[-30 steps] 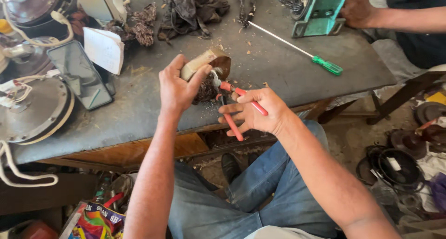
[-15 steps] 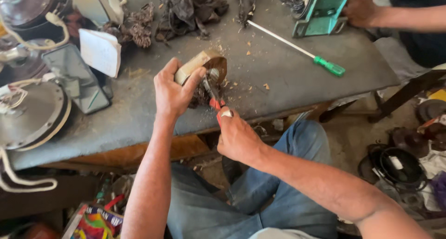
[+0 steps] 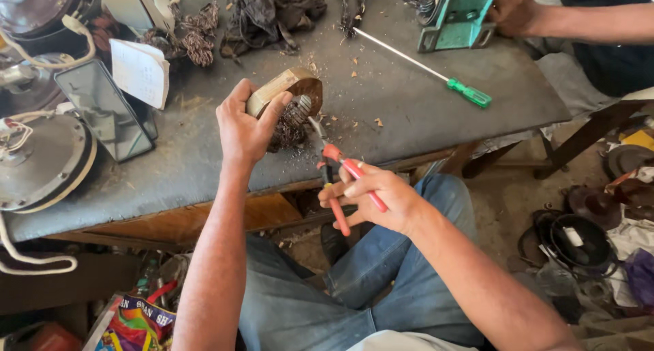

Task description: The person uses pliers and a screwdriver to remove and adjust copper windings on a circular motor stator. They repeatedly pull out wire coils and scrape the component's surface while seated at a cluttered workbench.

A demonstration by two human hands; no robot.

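My left hand (image 3: 244,126) grips a round brownish motor core (image 3: 289,95) with dark copper wire windings, pressed on the grey workbench (image 3: 409,112) near its front edge. My right hand (image 3: 375,197) holds red-handled pliers (image 3: 340,177) just off the bench edge, jaws pointing up toward the windings. Bits of wire and debris lie around the core.
A green-handled screwdriver (image 3: 426,68) lies on the bench to the right. Another person's hand (image 3: 507,7) holds a teal metal frame (image 3: 460,13) at the back right. Dark wire bundles (image 3: 269,10), a white card (image 3: 139,71) and fan motor housings (image 3: 41,160) sit at the left and back. Clutter covers the floor.
My right hand has pulled the pliers back from the core toward me and down past the bench edge. My left hand has kept its grip on the core.
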